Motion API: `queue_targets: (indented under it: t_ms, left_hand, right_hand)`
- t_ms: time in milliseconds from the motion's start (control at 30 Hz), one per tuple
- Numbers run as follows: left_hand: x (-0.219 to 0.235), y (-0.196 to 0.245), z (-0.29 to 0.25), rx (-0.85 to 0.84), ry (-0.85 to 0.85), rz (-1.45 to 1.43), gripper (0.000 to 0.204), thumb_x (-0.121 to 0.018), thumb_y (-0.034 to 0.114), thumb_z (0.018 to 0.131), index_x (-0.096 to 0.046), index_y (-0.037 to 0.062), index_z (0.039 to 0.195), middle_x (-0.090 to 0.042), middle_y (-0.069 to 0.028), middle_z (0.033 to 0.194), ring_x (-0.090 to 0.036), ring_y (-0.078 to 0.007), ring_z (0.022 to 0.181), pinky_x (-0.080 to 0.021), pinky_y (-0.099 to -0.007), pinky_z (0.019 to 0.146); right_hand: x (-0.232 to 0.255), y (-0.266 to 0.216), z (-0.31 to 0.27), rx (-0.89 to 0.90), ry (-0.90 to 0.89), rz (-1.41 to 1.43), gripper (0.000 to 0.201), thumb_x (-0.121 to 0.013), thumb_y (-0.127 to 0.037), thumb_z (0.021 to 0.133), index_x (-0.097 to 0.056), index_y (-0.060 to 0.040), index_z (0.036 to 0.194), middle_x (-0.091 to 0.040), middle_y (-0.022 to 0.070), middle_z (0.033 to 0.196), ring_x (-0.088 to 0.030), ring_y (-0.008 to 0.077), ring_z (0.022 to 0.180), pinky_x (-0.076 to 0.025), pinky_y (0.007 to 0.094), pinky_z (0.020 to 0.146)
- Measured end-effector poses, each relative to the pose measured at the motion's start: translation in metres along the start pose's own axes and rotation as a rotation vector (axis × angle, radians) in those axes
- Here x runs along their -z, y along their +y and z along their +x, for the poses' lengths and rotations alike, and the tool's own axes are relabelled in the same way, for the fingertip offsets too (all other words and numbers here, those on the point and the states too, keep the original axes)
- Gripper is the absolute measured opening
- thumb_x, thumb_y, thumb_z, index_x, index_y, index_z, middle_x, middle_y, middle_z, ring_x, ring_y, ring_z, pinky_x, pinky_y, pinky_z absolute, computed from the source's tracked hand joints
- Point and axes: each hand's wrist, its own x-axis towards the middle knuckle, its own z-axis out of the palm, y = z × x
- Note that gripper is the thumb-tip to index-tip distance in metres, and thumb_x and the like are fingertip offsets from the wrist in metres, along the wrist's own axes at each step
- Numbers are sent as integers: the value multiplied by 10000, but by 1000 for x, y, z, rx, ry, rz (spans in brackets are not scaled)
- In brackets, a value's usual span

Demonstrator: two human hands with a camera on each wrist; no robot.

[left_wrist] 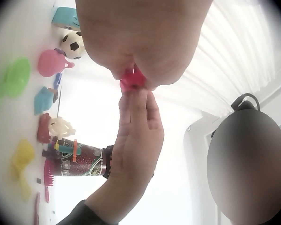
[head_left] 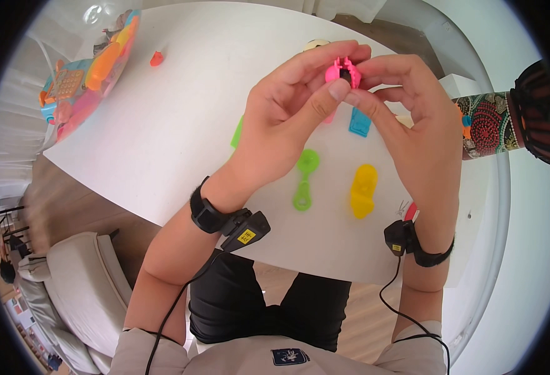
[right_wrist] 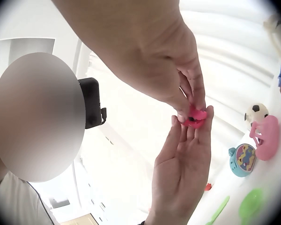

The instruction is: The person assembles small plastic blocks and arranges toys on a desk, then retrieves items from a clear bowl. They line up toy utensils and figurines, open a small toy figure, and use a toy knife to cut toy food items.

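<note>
Aloft, left hand (head_left: 280, 115) opposite right hand (head_left: 424, 128)

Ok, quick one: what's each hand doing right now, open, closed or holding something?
Left hand: holding a small pink toy between thumb and fingers.
Right hand: pinching the same toy from the other side.

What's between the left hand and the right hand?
A small pink toy, held at the fingers of both the left hand and the right hand, as the head view shows.
</note>
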Motion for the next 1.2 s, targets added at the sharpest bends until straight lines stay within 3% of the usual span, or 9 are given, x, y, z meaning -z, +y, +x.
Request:
queue_targets:
  t_ms: [67,133,333,433,567,667,867,1067,1200]
  left_hand:
    - [1,2,0,22,8,-24,405,-587,76,1075,-538,-29,1463,-611,-135,1453,-600,-188,1301,-497,-313,1053]
    - [2,3,1,53,0,-7,449,-529,111,1101,-475,-19,1527,-557,-192,1517,-595,-259,1334,-512,-384,1094]
    - [6,3,3,64,-12,-73,454,-542,137,1099,-473,2,1527,-512,-209,1557,-578,-282,1368,-504,-408,1127]
    - [-1,4,3,91,82,-296,393,-589,67,1069,-546,-2,1454,-590,-174,1484,-653,-223,1243,-550,-337,1020]
    - [9,-3,2,132,53,-263,379,-585,73,1074,-547,23,1448,-590,-169,1487,-662,-218,1229,-560,-315,967]
    - [6,-1,3,139,64,-308,356,-577,119,1089,-550,34,1434,-594,-162,1485,-667,-220,1224,-559,-293,926]
    - [1,1,4,160,77,-380,366,-499,244,1132,-518,24,1424,-562,-202,1501,-665,-253,1232,-563,-355,1022]
    - [-3,7,2,207,55,-244,567,-402,457,1135,-456,8,1475,-531,-197,1505,-621,-272,1269,-523,-429,1103]
    - [0,4,0,272,37,-180,626,-394,526,1120,-465,7,1464,-610,-141,1353,-634,-242,1220,-536,-409,1060]
  right_hand:
    - [2,5,2,-10,-47,10,241,-739,33,919,-693,12,1155,-730,71,1125,-707,146,1000,-568,283,881]
    - [2,8,3,-18,-69,102,274,-743,47,905,-703,8,1174,-722,72,1139,-695,142,1012,-570,281,875]
    - [2,10,4,68,-114,98,342,-757,60,881,-714,9,1217,-708,70,1149,-676,134,1006,-567,268,865]
    - [-3,11,4,78,-71,116,311,-761,55,883,-714,13,1188,-710,65,1132,-681,130,998,-566,265,846]
    - [-12,1,1,-42,19,201,283,-769,44,884,-716,5,1159,-710,64,1106,-687,129,994,-564,264,826]
    - [-15,2,-1,-21,26,174,265,-778,35,883,-713,2,1139,-708,65,1088,-694,130,985,-567,266,809]
    - [-12,6,1,80,-23,150,326,-794,37,857,-717,5,1172,-693,62,1042,-699,135,947,-568,262,791]
    - [-14,7,-2,197,44,-7,365,-858,18,792,-741,-8,1136,-700,54,1015,-668,111,838,-512,234,692]
    - [-14,7,-1,292,101,-123,387,-907,-18,739,-749,-33,1092,-715,52,1019,-607,99,751,-435,225,605]
